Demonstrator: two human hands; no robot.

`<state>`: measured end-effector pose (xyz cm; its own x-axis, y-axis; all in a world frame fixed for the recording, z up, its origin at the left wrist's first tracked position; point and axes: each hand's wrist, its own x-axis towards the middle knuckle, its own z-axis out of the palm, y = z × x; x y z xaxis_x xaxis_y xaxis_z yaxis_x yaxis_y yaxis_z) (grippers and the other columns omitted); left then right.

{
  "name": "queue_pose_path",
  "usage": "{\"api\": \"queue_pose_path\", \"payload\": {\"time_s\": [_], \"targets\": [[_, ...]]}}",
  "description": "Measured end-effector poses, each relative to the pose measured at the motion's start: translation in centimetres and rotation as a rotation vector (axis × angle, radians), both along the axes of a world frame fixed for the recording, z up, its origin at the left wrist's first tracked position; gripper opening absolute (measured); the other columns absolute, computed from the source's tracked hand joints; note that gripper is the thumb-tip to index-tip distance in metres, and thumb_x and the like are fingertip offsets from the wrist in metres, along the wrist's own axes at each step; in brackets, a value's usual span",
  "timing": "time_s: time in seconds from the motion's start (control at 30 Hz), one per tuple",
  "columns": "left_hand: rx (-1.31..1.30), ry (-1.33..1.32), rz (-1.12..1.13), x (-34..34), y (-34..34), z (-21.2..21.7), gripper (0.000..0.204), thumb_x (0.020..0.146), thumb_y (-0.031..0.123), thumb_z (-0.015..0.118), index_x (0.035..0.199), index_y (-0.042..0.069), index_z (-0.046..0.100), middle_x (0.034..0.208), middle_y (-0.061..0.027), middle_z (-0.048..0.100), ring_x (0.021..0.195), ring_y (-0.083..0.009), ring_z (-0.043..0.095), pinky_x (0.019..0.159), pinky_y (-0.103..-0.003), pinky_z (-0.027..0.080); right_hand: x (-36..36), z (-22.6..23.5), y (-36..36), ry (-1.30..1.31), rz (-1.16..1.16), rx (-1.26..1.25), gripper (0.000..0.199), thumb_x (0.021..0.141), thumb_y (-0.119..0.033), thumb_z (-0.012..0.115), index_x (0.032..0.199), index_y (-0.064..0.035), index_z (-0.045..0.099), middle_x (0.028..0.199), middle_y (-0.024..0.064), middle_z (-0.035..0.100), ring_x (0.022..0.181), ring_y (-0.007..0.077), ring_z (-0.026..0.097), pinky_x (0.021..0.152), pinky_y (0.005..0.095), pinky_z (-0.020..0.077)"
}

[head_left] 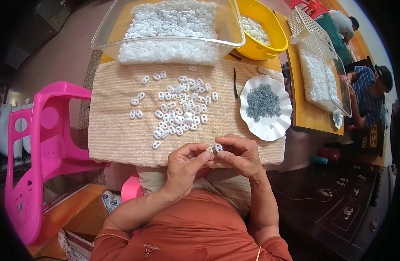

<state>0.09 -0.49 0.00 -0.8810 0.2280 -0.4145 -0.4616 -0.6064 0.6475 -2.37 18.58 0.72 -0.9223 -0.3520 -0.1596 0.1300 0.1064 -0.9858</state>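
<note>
My right hand (241,155) pinches a small white oval plastic piece with two holes (218,148) between thumb and fingers, at the near edge of the towel. Close beside it, my left hand (186,164) is closed on a smaller white plastic part (210,151), whose exact shape is hard to make out. The two parts are side by side; whether they touch I cannot tell. Beyond my hands, many similar white two-hole pieces (179,111) lie scattered on the striped towel (115,126). To the right, a white scalloped plate (269,132) bears a heap of small grey-blue parts (263,102).
A clear plastic bin (165,42) full of white pieces stands at the back, next to a yellow basin (266,53). A thin black strip (235,82) lies left of the plate. A pink chair (56,130) stands left. At another table, a person (367,95) sits by a clear bin (345,98).
</note>
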Motion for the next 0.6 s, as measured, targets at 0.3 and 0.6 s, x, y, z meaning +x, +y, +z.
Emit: {"api": "queue_pose_path", "payload": {"time_s": [0.3,0.6], "targets": [[-0.015,-0.001,-0.007,-0.02,0.04,0.17,0.017,0.089,0.003,0.062,0.106,-0.004,0.060,0.094,-0.0109,0.067,0.082,-0.0128,0.065,0.074,-0.024,0.055,0.05,-0.13,-0.01,0.021,0.030,0.056,0.031,0.087,0.007,0.060,0.118,0.0057,0.059,0.103,0.0136,0.062,0.092,0.0191,0.066,0.079,0.0282,0.0555],[-0.025,-0.003,-0.025,0.04,-0.06,0.19,0.023,0.089,0.005,0.064,0.109,-0.006,0.061,0.096,-0.0114,0.068,0.082,-0.0119,0.065,0.075,-0.023,0.054,0.11,0.26,-0.09,-0.069,0.002,-0.056,0.031,0.086,0.006,0.061,0.118,0.0056,0.059,0.101,0.0117,0.062,0.092,0.0172,0.065,0.079,0.0265,0.0542]]}}
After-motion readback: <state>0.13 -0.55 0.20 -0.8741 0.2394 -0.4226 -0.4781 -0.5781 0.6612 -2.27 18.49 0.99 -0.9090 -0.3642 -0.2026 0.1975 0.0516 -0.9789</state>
